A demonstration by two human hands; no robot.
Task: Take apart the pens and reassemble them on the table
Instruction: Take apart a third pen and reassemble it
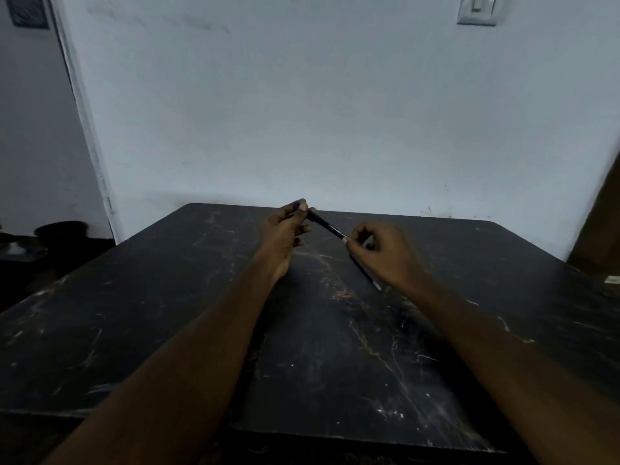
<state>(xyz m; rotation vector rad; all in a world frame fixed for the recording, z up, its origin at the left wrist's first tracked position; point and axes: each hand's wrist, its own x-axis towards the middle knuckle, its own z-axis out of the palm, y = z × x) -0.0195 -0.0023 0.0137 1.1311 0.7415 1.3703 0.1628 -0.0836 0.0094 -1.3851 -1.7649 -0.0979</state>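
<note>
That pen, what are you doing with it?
A person holds one dark pen over a black table with both hands. The left hand pinches its far end, and the right hand grips the middle. The near tip sticks out below the right hand. The pen looks to be in one piece, not yet pulled apart.

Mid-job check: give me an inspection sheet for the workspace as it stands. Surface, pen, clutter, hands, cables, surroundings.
Surface: dark table, scratched and scuffed, pale marks across it.
Job's things: one black pen, held above the table between both hands, slanting from far left to near right; pale end pointing toward the person. Whether it is taken apart cannot be told.
Clutter: nothing seen on the table.
Hands: left hand pinches the pen's far end; right hand grips its middle.
Cables: nothing seen.
Surroundings: pale wall behind; light switch upper right; dim objects on the left, too dark to identify.
</note>
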